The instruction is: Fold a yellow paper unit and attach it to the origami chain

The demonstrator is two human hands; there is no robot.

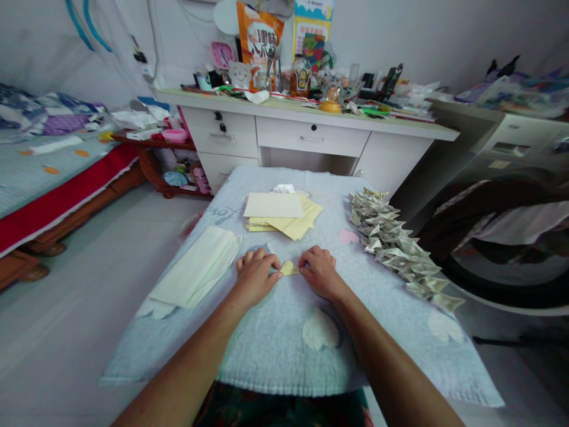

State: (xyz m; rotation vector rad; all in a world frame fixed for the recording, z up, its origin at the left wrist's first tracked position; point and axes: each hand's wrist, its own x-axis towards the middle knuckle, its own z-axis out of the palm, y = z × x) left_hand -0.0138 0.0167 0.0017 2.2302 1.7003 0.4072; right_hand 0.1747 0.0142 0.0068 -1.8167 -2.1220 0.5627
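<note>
A small folded piece of yellow paper [290, 268] lies on the cloth between my two hands. My left hand [259, 274] pinches its left end between thumb and finger. At the other end, my right hand [319, 270] grips the paper with its fingers curled. Just beyond my hands sits a stack of yellow paper sheets [306, 220], with a pale card [273, 205] on top. To the left lies a folded pale-green sheet [195, 267]. Rows of folded grey paper pieces [395, 246] with pointed tips stretch along the right side.
A light blue patterned cloth [275, 350] covers the table. Behind it stands a white desk [306, 127] crowded with a jar [301, 76], an orange snack bag [259, 44] and a pink clock [221, 54]. A bed [53, 172] is at left, a washing machine [511, 178] at right.
</note>
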